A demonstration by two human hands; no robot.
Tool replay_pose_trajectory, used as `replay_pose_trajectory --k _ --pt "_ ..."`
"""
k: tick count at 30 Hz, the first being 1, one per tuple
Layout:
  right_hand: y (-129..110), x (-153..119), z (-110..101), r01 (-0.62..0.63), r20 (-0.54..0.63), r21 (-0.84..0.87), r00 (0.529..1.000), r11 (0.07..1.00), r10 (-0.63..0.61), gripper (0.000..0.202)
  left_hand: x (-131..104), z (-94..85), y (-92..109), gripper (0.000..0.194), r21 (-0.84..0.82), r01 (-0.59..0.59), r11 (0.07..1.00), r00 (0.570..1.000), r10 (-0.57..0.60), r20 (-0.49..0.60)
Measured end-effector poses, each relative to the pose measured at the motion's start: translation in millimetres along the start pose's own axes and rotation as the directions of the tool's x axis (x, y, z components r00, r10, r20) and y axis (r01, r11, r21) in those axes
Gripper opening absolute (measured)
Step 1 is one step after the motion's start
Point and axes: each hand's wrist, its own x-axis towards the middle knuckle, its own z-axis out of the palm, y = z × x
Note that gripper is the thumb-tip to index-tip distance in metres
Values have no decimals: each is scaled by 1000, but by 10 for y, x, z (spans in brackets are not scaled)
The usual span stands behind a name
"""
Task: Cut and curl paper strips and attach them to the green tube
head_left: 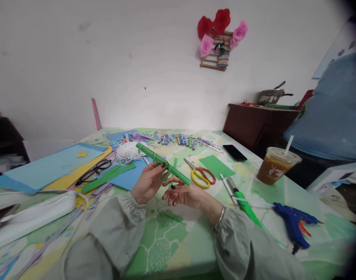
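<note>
A green paper tube (178, 174) with a thin green strip coiled loosely around it is held up above the table, slanting down to the right. My left hand (150, 181) pinches it near its middle, thumb on top. Close under its lower right end is my right hand (182, 194), palm turned up, its fingers partly curled and apart near the strip; whether they grip the strip's end I cannot make out. Behind the hands lie scissors (201, 175) with red and yellow handles and a green paper sheet (217, 166).
On the right are a glue gun (294, 225), a green-handled knife (245, 206), a drink cup (278, 165) and a phone (234, 152). Glasses (95, 171), white string (130, 152), blue paper (55, 161) and a face mask (41, 217) lie left. Curled paper pieces (180, 140) line the back.
</note>
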Motion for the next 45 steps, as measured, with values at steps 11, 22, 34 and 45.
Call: replay_pose_trajectory --k 11,22,34,45 --pt "1 11 77 138 -56 -62 988 989 -141 40 -82 -24 -163 24 75 226 971 960 -235 153" --pt "56 71 65 315 -281 -53 906 948 -317 35 -59 17 -256 30 19 195 981 975 -196 103" --pt "25 49 45 254 -258 54 938 966 -232 30 -31 -27 -316 18 -15 216 976 976 -216 13" --pt "-58 64 36 275 -430 -24 865 961 -258 16 7 -9 -215 17 47 73 996 995 -75 59"
